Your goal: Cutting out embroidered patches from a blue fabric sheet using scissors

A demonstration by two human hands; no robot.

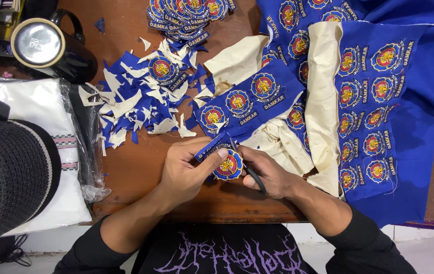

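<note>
From the head camera, looking straight down, the left hand (189, 170) pinches a round embroidered patch (228, 166) in blue, yellow and red, thumb on top and fingers beneath, its grip pressed together on the patch's left edge. The patch sits at the near end of a blue fabric strip (245, 104) that runs up and to the right and carries three more of the same emblems. The right hand (270, 175) is closed around the dark handles of a pair of scissors (247, 170), its grip shut on them; the blades point up-left and meet the cloth just beside the held patch, though how far they are parted cannot be told. Both hands rest over the brown wooden worktop (140, 165). Up-left of them lies a heap of blue and cream offcuts (135, 99), and past that, at the far edge, a stack of finished patches (186, 15). To the right spreads a large blue sheet of uncut emblems (374, 106) with cream backing cloth (323, 86) folded over it. A black mug with a metal lid (44, 45) stands at the top left, near a plastic-wrapped white cloth (49, 147) and a dark woven hat (8, 177).
</note>
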